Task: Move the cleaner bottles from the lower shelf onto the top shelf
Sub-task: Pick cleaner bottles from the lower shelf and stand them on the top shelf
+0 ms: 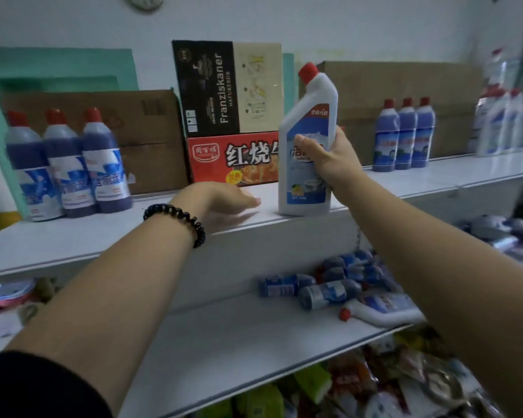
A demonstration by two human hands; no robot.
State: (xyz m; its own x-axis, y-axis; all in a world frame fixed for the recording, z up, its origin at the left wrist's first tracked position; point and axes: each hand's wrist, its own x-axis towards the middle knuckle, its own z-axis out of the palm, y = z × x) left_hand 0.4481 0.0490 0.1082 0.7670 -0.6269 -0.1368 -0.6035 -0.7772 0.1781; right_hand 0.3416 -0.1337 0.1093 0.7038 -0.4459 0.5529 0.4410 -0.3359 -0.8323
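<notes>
While the white cleaner bottle (pixel 307 122) stands upright at the front edge of the top shelf (pixel 73 236), the right hand (pixel 326 159) is wrapped round its middle: grip clamped on it, thumb across the label, fingers behind. Red cap on, neck angled left. Base looks down on the shelf, but blur at the edge means I can't confirm contact

Left hand (pixel 224 197): palm down, fingers straight, flat on the top shelf just left of the bottle, not touching it. Grip apart, holding nothing. Black coil band (pixel 178 221) on that wrist

Also on the top shelf:
- three blue bottles (pixel 67 164) upright at left, touching
- another blue trio (pixel 405 134) upright to the right
- row of white bottles (pixel 511 122) far right, blurred
- red box (pixel 233 158) behind the hands, Franziskaner carton (pixel 206 86) on top of it

Lower shelf (pixel 224 336): a heap of blue bottles (pixel 329 292) lying on their sides at right, and one white bottle on its side (pixel 381 310) at the front of the heap, red cap pointing left
</notes>
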